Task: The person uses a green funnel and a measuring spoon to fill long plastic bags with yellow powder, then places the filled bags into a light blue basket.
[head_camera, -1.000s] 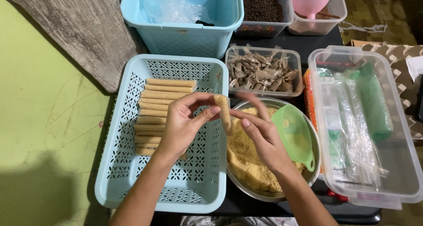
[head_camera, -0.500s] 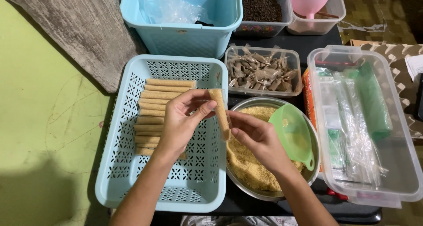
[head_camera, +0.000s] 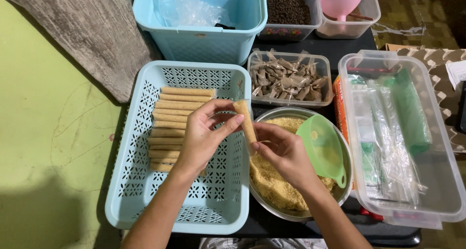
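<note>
Head view shows the left hand (head_camera: 201, 140) and right hand (head_camera: 284, 152) pinching a filled tan stick (head_camera: 245, 125) between them, presumably steadying it, finished sticks (head_camera: 177, 120) stacked just beyond the left hand.

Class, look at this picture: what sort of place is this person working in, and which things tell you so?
Probably a home snack-packing spot. Signs: a light blue basket with stacked filled tubes, a metal bowl of tan granules, and both hands, left hand and right hand, holding another filled tube.
</note>
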